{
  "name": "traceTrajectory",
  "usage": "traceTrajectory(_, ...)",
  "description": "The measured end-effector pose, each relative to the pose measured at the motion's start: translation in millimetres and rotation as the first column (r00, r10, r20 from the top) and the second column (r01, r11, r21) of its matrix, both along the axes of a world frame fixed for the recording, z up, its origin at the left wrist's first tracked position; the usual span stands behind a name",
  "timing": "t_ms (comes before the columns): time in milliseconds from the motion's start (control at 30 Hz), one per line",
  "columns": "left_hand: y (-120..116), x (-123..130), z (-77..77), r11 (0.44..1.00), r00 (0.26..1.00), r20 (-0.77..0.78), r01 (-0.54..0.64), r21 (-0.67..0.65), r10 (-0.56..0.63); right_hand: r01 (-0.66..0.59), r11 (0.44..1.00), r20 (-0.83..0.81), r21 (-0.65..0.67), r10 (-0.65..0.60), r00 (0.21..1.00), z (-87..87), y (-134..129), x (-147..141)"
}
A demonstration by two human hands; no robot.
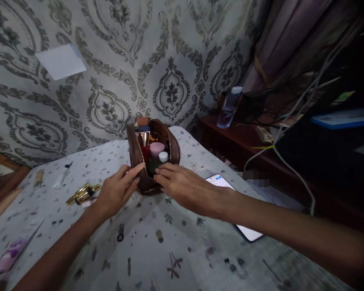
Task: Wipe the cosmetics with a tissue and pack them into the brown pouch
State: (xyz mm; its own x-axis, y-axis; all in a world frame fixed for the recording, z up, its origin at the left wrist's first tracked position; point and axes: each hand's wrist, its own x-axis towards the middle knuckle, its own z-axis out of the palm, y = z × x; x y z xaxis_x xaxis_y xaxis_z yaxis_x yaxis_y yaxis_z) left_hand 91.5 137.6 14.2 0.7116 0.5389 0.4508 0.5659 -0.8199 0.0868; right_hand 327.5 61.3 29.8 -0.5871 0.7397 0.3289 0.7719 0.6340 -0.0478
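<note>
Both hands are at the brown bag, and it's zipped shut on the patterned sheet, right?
No, the brown bag is open: the head view shows a pink item inside. The left hand and right hand are at it, and it's on the patterned sheet.

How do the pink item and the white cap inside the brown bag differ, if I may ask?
The pink item is visibly wider than the white cap. The white cap sits nearer the right hand, while the pink item lies farther back. Both look rounded and are inside the open brown bag.
</note>
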Motion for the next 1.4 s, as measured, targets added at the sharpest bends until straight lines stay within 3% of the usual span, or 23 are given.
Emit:
traceTrajectory(167, -9.2, 3.1, -0.4, 0.996, 0.999, 0.007, -0.042, -0.082, 0.043, 0.022, 0.999, -0.061, -0.043, -0.025, 0.998, 2.6, 2.2, -2.8)
traceTrajectory(300, -25.0, -7.2, -10.7, 0.984, 0.994, 0.089, -0.039, -0.172, 0.055, 0.027, 0.999, -0.087, -0.032, -0.03, 0.996, 0.6, 2.8, -1.2)
traceTrajectory(433, -44.7, -36.9, -26.5, 0.972, 0.998, 0.014, -0.061, -0.226, 0.066, -0.016, 1.0, -0.118, -0.006, 0.015, 0.993, -8.3, 5.9, 4.3)
traceTrajectory(533, -58.4, -64.7, -36.0, 0.968, 0.996, -0.089, 0.0, -0.252, -0.024, 0.004, 1.0, -0.136, 0.016, -0.002, 0.991, -12.3, 5.0, 4.8)
traceTrajectory(667, -71.1, -95.1, -42.8, 0.968, 0.989, -0.123, 0.051, -0.246, -0.083, 0.076, 0.994, -0.187, 0.083, -0.06, 0.981, -4.3, -6.0, -8.4)
traceTrajectory(767, -74.7, -111.6, -46.1, 0.976, 0.991, -0.132, -0.019, -0.217, -0.01, 0.111, 0.978, -0.283, 0.177, -0.057, 0.957, 5.4, -18.9, -29.8)
traceTrajectory(867, -69.3, -124.0, -49.0, 0.977, 0.989, -0.077, -0.141, -0.16, 0.13, 0.045, 0.982, -0.341, 0.183, 0.02, 0.94, 5.7, -29.1, -57.3)
traceTrajectory(967, -53.4, -131.5, -51.0, 0.961, 0.964, -0.004, -0.267, -0.078, 0.267, -0.063, 0.992, -0.364, 0.105, 0.098, 0.926, -7.8, -30.8, -87.0)
traceTrajectory(1067, -35.5, -134.0, -53.5, 0.933, 0.932, -0.052, -0.36, -0.025, 0.359, -0.127, 0.992, -0.406, 0.022, 0.125, 0.905, -28.4, -23.2, -116.8)
traceTrajectory(1200, -27.7, -135.1, -59.6, 0.937, 0.926, -0.157, -0.35, -0.009, 0.344, -0.138, 0.988, -0.464, -0.066, 0.092, 0.881, -55.9, -2.6, -151.6)
traceTrajectory(1400, -31.5, -142.2, -60.8, 0.949, 0.944, -0.126, -0.313, -0.035, 0.306, -0.048, 0.987, -0.589, -0.152, -0.051, 0.807, -99.4, 40.7, -189.5)
